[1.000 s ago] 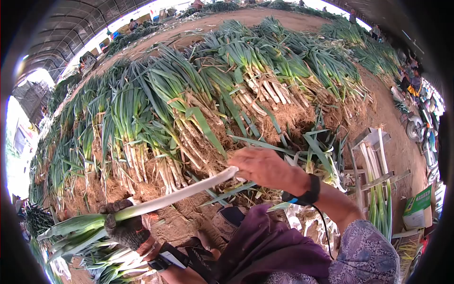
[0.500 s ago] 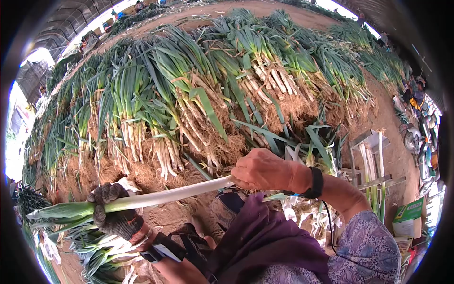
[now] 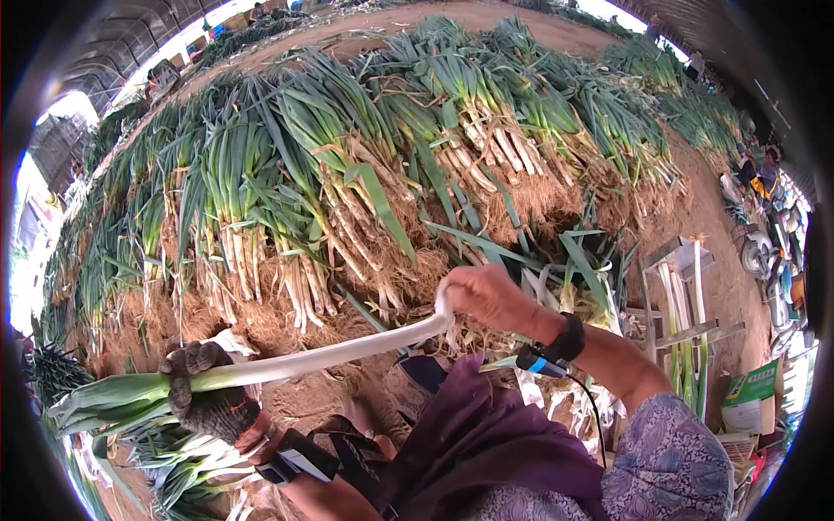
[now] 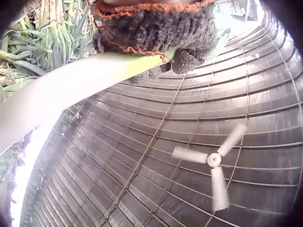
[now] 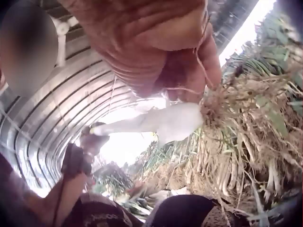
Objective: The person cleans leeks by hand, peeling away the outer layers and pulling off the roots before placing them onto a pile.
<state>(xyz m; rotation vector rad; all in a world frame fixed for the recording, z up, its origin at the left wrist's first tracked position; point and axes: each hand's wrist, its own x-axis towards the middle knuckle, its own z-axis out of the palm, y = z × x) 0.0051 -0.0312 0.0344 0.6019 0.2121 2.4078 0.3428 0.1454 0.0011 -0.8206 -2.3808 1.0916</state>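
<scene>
A long green onion (image 3: pixel 330 354), thick and white along its stem, stretches between the two hands in the head view. My left hand (image 3: pixel 207 395), in a dark knitted glove with an orange cuff, grips it where the white turns to green leaves. Bare, my right hand (image 3: pixel 491 300) pinches the root end with curled fingers; a white piece bends upward there. In the right wrist view, stringy roots (image 5: pixel 215 106) stick out beside the right hand's fingers, and a pale flap hangs under the stem. The left wrist view shows the glove (image 4: pixel 158 30) wrapped around the stem.
Rows of untrimmed green onions (image 3: pixel 313 139) with roots lie across the ground ahead. Whiter stalks (image 3: pixel 204 460) are piled at lower left. To the right are a metal rack (image 3: pixel 686 321) holding several stalks and a green-and-white box (image 3: pixel 751 398). A purple apron (image 3: pixel 504 443) covers the lap.
The left hand rose and moved left with the onion, then stayed nearly still. The right hand dipped to the root end, then rose slightly, with a white piece now bending up at its fingers.
</scene>
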